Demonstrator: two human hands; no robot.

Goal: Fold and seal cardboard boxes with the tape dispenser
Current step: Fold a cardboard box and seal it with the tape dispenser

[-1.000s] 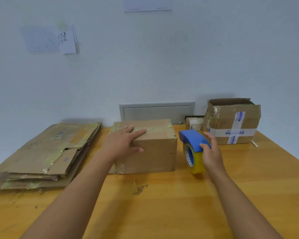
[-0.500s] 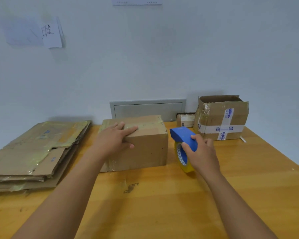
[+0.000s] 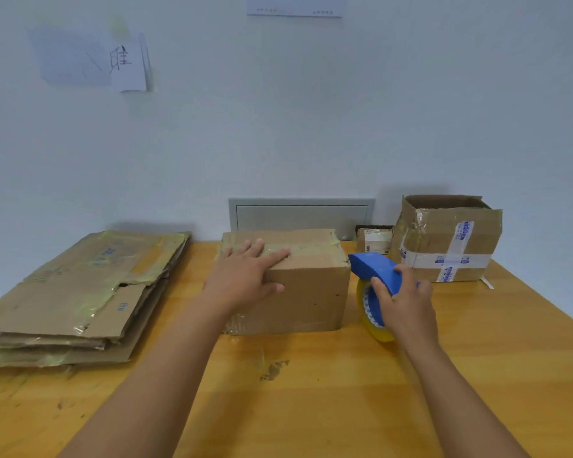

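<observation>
On the wooden desk [image 3: 311, 391], near its middle, a closed cardboard box [image 3: 306, 292] is sitting with yellowed tape along its top seam. Left hand [image 3: 245, 276] is lying flat over the box's near top edge, fingers straight and spread across the tape, thumb hanging down the front face. Nothing is being gripped there; it is pressing or resting only.

Just beside the box's right side, the tape dispenser [image 3: 376, 272] is standing on edge on the desk, blue hood on top, yellowish tape roll [image 3: 372, 320] below it touching the wood. Right hand [image 3: 406, 305] is wrapping around the dispenser from behind, fingers curling over the blue hood and thumb coming round the near side. Hood's tip is pointing at the box's top right corner; whether they are touching, cannot tell.

Far left, a stack of flattened cartons [image 3: 80, 295] is lying flat, old tape strips showing. Back right, an open-topped box [image 3: 450, 239] banded with white-and-blue printed tape is standing against the wall, a small carton [image 3: 374, 239] tucked just beside it. Behind the middle box, a grey wall panel [image 3: 301, 216] is showing. Paper sheets [image 3: 93, 57] are hanging on the wall above.
</observation>
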